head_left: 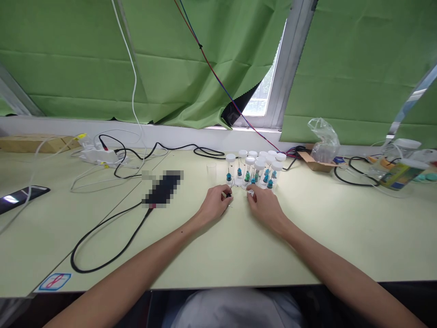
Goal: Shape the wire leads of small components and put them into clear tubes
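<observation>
My left hand [215, 201] is closed in a pinch above the table, on a small black part [228, 195] with thin wires sticking out. To its right, my right hand [265, 204] pinches a small white piece [251, 192], possibly a cap; the fingers hide most of it. Just beyond both hands stands a cluster of several clear vials [231, 168] with white lids. Inside them are blue-green pieces [239, 172] with thin wires. A clear cup-like container [211, 172] without a lid stands left of the cluster.
A black cable [126, 246] loops left of my arm to a pixelated dark device [163, 189]. A phone [23, 198] lies far left, near a white power strip [99, 155]. On the right are a small cardboard box [317, 164], a plastic bag [324, 141] and a labelled jar [403, 175].
</observation>
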### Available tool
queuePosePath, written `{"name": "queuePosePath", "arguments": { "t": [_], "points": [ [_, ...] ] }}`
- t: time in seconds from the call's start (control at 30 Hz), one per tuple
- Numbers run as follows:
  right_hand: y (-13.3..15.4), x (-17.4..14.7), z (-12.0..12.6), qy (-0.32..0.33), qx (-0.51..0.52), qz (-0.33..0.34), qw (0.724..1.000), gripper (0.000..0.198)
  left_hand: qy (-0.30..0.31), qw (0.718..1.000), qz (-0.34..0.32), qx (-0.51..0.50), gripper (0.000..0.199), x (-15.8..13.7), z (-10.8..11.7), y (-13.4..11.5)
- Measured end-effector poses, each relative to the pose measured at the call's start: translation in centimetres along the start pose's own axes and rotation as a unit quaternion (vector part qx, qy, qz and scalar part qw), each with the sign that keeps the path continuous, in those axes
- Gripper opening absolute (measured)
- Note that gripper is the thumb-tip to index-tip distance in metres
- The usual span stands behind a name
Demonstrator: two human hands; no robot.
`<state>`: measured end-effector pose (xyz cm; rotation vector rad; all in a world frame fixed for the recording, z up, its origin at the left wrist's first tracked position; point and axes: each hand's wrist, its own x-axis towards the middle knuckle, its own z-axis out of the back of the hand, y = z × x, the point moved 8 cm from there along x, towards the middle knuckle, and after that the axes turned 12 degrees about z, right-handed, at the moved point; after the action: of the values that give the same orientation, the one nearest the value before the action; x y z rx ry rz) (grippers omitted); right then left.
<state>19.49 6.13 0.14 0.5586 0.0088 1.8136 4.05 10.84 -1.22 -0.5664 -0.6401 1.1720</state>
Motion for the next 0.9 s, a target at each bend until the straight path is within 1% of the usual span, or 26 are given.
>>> {"name": "queuePosePath", "arguments": {
  "t": [0.1, 0.27, 0.47, 0.63, 0.9],
  "points": [
    [-0.2, -0.1, -0.1, 0.023, -0.034, -0.013, 0.999, 0.033, 0.001, 1.000, 0.010, -0.004, 0.009, 0.1, -0.1, 0.3],
    [-0.5, -0.2, -0.7, 0.066, -0.055, -0.011, 0.996, 0.038, 0.000, 1.000, 0.020, -0.013, 0.008, 0.3, -0.2, 0.6],
    [-0.4, -0.2, -1.2, 0.101, -0.083, -0.008, 0.991, 0.031, -0.001, 0.999, 0.027, -0.020, 0.011, 0.3, -0.2, 0.7],
    [-0.4, -0.1, -1.3, 0.111, -0.089, -0.012, 0.990, 0.030, 0.003, 0.999, 0.028, -0.021, 0.014, 0.2, -0.2, 0.4],
    [-0.6, -0.2, -1.2, 0.102, -0.103, -0.015, 0.989, 0.029, 0.002, 0.999, 0.022, -0.023, 0.017, 0.2, -0.2, 0.5]
  ]
}}
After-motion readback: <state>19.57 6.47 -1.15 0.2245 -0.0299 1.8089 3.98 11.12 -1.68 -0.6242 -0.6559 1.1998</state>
